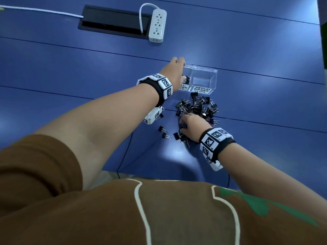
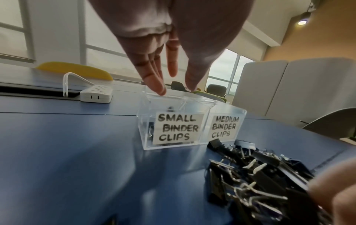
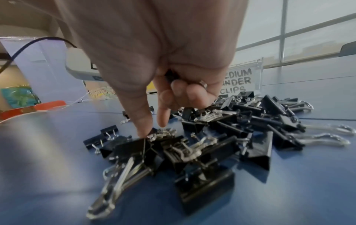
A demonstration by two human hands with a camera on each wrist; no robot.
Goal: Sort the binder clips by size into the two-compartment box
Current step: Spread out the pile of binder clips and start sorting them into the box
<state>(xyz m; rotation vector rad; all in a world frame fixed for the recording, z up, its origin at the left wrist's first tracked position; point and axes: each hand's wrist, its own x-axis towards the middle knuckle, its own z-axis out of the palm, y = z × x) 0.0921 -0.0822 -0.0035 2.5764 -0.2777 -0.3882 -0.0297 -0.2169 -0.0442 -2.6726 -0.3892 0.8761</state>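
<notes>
**Left hand over small compartment; right hand working the clip pile**

The left hand [image 2: 163, 50] hangs directly above the compartment labelled "SMALL BINDER CLIPS" in the clear two-compartment box [image 2: 227, 109]. Its fingers [image 2: 156, 82] are straight and spread, pointing down, tips at the rim, holding nothing. A few dark clips lie below them inside that compartment. The medium compartment, to the right of this hand, appears empty.

The right hand [image 3: 154, 64] is down on the pile of binder clips [image 1: 198, 106], which lies on the near side of the box. Thumb and forefinger point down; the thumb tip touches a clip [image 3: 134, 146] lying directly beneath it, wire handles trailing back toward the wrist. The other fingers are curled into the palm around a dark object, apparently a clip already gathered. The extended pair has not closed.

Judgement: the right hand is the nearer to the unsorted clips and would make the coming pick. The clip's long axis runs toward the wrist, so a pinch across its black body suits. The left hand is free to return.

A white power strip [image 1: 157, 25] lies beyond the left hand.
</notes>
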